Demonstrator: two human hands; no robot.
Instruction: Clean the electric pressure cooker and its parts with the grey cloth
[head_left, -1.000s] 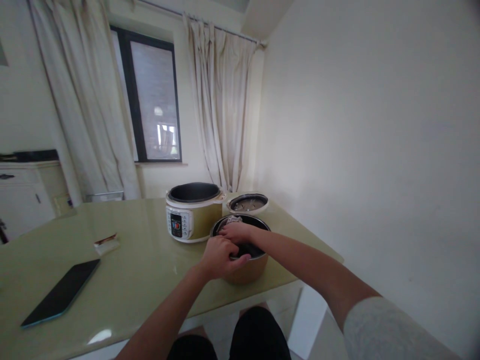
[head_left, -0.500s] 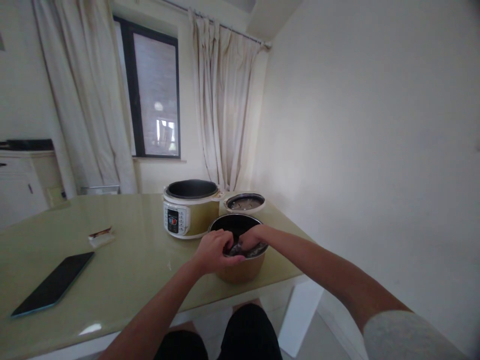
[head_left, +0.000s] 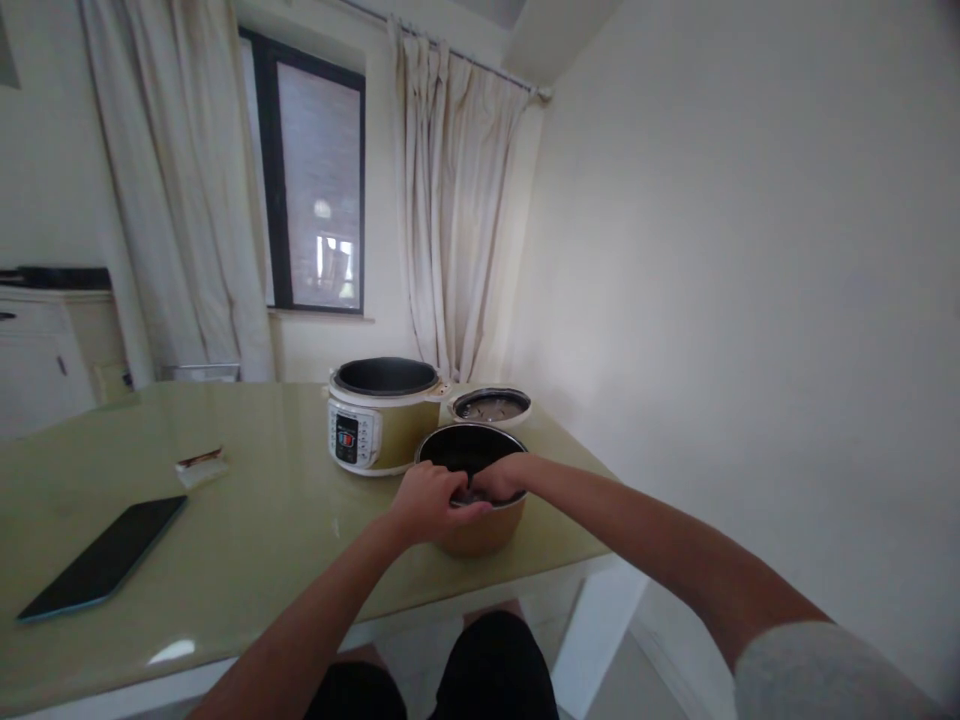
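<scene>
A gold inner pot with a dark inside stands on the table near its front right edge. My left hand is curled over the pot's near rim, gripping it. My right hand reaches into the pot with its fingers bent around a small greyish thing, maybe a cloth, against the inner wall. Just behind stands the white and gold rice cooker, open, with its lid lying flat to its right.
The pale green glossy table holds a dark tablet at the left and a small wrapped packet. Curtains and a window are behind, a white wall at the right, a white cabinet far left. My dark-clad knees show under the table edge.
My right hand has slid from the pot's far rim toward the near side, close to my left hand. The pale cloth seen earlier at the far rim is now mostly hidden. The view shifted slightly.
</scene>
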